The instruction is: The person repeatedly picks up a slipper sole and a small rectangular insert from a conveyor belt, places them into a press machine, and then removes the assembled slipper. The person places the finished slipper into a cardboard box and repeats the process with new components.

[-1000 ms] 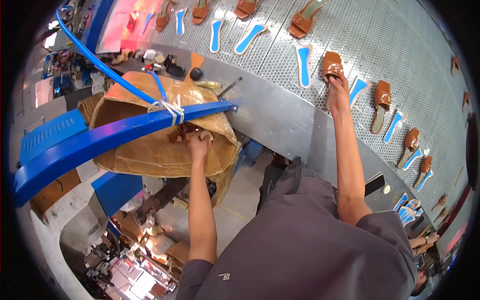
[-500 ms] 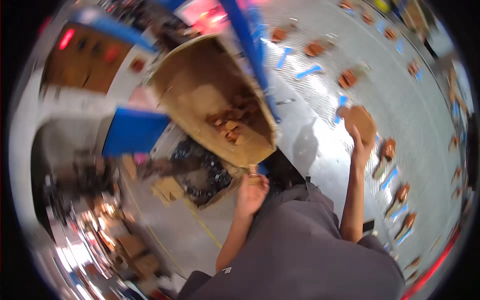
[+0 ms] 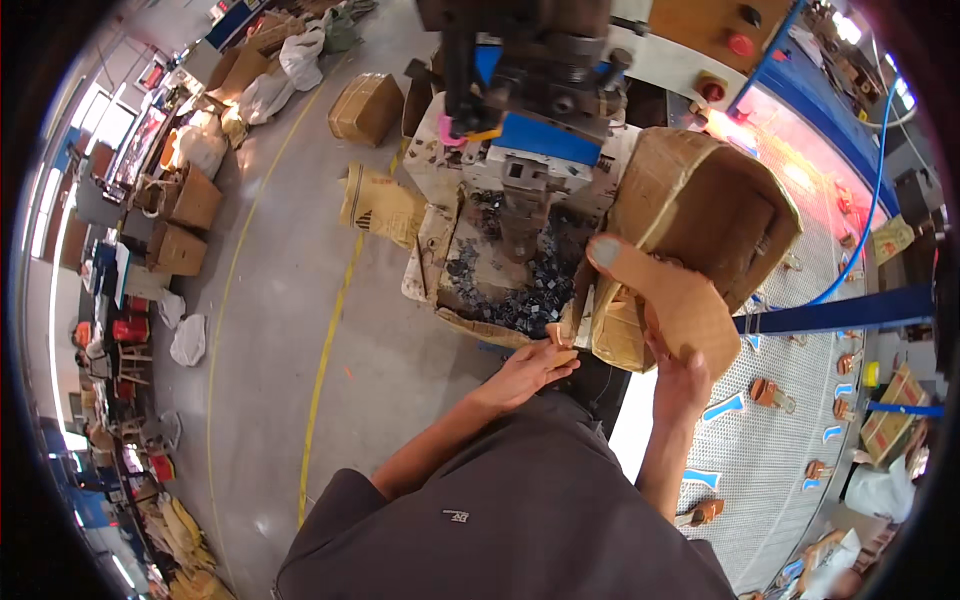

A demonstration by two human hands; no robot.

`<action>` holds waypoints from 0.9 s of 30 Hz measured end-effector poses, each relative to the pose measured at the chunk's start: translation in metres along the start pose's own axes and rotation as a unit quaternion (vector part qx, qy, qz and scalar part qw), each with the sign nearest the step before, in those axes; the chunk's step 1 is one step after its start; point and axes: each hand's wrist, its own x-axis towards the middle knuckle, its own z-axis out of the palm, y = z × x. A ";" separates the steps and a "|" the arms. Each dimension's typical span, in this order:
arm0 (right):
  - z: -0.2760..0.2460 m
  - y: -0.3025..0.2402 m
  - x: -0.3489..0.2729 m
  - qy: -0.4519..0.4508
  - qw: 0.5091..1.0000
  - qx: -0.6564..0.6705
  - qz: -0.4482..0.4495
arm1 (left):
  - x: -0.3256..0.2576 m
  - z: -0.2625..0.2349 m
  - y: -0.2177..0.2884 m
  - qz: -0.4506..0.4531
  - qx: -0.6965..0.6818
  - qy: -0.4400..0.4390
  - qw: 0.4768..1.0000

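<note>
My right hand (image 3: 683,382) grips a tan shoe sole (image 3: 672,296) by its heel end, toe pointing up and left toward a large open cardboard box (image 3: 700,205). My left hand (image 3: 530,366) is lower and to the left, fingers pinched on a small tan piece (image 3: 562,356) near the box's bottom corner. Both hands are close together in front of the box.
A machine (image 3: 530,100) with a blue plate stands above a tray of small dark parts (image 3: 505,295). A perforated conveyor (image 3: 800,420) with brown shoe pieces and blue soles runs on the right. Cardboard boxes (image 3: 365,105) and sacks lie on the concrete floor, crossed by a yellow line (image 3: 325,350).
The view has swung left, away from the conveyor. My right hand has lifted a sole off the conveyor and brought it to the box. My left hand has come out of the box.
</note>
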 end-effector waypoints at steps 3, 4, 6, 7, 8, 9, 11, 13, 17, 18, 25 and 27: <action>0.062 0.023 0.028 -0.044 0.990 0.111 0.070 | -0.029 -0.014 0.042 0.044 -0.004 -0.017 0.999; 0.082 0.030 0.035 -0.054 0.985 0.134 0.095 | -0.039 -0.021 0.051 0.056 -0.008 -0.020 0.998; 0.104 0.049 0.055 -0.063 0.978 0.156 0.125 | -0.049 -0.032 0.062 0.078 -0.021 -0.034 0.996; 0.112 0.061 0.064 -0.064 0.977 0.157 0.131 | -0.053 -0.037 0.070 0.088 -0.029 -0.043 0.995; 0.117 0.070 0.071 -0.062 0.976 0.159 0.136 | -0.057 -0.040 0.079 0.095 -0.036 -0.051 0.994; 0.119 0.078 0.076 -0.051 0.975 0.160 0.147 | -0.060 -0.042 0.088 0.103 -0.040 -0.056 0.992; 0.119 0.084 0.090 -0.036 0.973 0.161 0.160 | -0.057 -0.045 0.108 0.125 -0.043 -0.074 0.988; 0.114 0.089 0.098 -0.048 0.971 0.161 0.172 | -0.047 -0.045 0.128 0.192 0.055 -0.041 0.979; 0.108 0.093 0.113 -0.056 0.975 0.132 0.167 | -0.014 0.010 0.227 0.378 0.576 0.072 0.721; 0.109 0.093 0.116 -0.057 0.976 0.125 0.170 | 0.001 0.018 0.244 0.428 0.621 0.088 0.651; 0.109 0.101 0.126 -0.029 0.981 0.104 0.164 | 0.076 0.031 0.295 0.418 0.675 0.041 0.607; 0.110 0.100 0.129 -0.022 0.981 0.104 0.160 | 0.083 0.028 0.295 0.409 0.639 0.032 0.651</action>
